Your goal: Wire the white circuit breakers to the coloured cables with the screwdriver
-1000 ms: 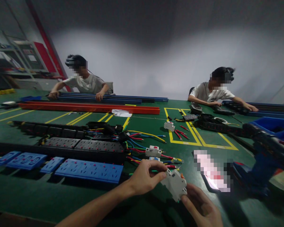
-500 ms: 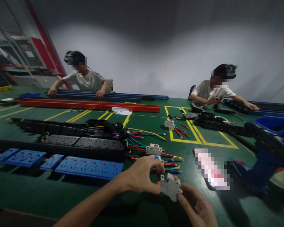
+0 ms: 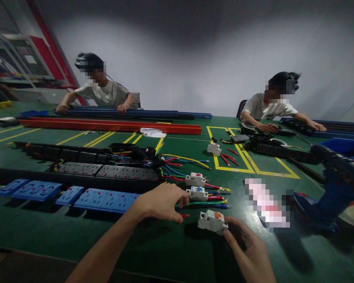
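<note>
I am noting a drop risk, in my judgement: my right hand (image 3: 249,247) is holding the white circuit breaker with the orange toggle (image 3: 211,222) by its right end only, at lower centre-right of the frame, so a weak pinch could be letting it tip onto the green tabletop (image 3: 153,245). A second risk is snagging: my left hand (image 3: 162,201) is hovering near the blue-toggle breaker (image 3: 197,193) and a red wire end (image 3: 184,215), where a careless sweep could be disturbing both. My right thumb and fingers are pinching the casing; my left thumb is standing apart from curled fingers, and I cannot tell whether those fingertips are touching anything.
</note>
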Demonstrator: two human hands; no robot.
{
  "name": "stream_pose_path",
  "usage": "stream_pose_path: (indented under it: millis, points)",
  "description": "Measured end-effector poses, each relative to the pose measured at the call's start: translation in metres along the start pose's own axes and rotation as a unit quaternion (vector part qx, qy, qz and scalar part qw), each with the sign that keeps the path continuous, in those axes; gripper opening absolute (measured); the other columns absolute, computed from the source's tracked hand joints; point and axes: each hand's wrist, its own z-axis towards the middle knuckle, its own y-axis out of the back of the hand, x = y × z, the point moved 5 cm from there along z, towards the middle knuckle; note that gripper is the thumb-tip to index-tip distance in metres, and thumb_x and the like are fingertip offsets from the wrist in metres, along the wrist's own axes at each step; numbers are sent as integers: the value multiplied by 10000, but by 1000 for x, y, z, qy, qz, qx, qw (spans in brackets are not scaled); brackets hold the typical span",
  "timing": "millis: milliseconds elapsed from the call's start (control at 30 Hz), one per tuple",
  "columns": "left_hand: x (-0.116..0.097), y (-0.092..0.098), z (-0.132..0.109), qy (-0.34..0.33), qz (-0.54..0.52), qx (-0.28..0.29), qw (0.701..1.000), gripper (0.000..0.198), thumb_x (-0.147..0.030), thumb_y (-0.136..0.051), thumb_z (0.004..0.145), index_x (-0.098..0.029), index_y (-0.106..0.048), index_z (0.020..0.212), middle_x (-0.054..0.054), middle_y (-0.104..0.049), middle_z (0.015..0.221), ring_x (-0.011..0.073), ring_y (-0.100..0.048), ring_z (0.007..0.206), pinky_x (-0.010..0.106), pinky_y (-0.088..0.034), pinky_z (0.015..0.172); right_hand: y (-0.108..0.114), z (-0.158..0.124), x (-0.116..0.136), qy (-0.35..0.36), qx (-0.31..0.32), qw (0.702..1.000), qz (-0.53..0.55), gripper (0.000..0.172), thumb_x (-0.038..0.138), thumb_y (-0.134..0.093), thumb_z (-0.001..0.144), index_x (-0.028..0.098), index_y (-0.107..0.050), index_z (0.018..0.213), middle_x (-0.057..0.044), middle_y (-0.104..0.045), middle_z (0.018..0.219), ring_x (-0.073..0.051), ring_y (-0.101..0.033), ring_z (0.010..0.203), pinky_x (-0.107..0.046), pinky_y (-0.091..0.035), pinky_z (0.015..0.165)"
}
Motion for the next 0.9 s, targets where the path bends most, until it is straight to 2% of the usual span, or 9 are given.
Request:
stream_pose_path:
  millis: [167, 300, 700, 900]
  points:
    - [6, -14, 1, -6, 25, 46, 999, 223, -324, -703, 736, -269, -735, 950, -14, -754, 927, 224, -690, 861, 309, -459, 732, -9, 3, 5, 19, 8, 1000, -7, 333, 428, -609, 895, 206, -635, 1143, -82, -694, 1124, -218, -679, 1026, -291, -568, 900]
    - [8, -18, 4, -21, 11, 43, 999, 185, -244, -651, 780, -267, -753, 933, -15, -764, 889, 197, -699, 815, 290, -450, 714, -17, 8, 14, 44, 11, 999, -17, 294, 394, -600, 905, 207, -637, 1130, -76, -694, 1103, -204, -685, 999, -289, -567, 899]
    - [12, -20, 9, -56, -7, 37, 998, 138, -249, -689, 793, -267, -754, 913, -21, -768, 880, 186, -706, 789, 273, -436, 692, -24, 14, 27, 80, 10, 996, -39, 239, 337, -590, 913, 221, -626, 1119, -48, -684, 1088, -180, -678, 983, -280, -566, 883]
    - [14, -21, 10, -56, -22, 46, 997, 159, -261, -684, 800, -279, -761, 938, -21, -770, 888, 178, -707, 779, 267, -446, 704, -28, 16, 31, 101, 19, 993, -51, 229, 295, -561, 929, 217, -604, 1140, -66, -645, 1173, -178, -655, 1041, -286, -554, 921]
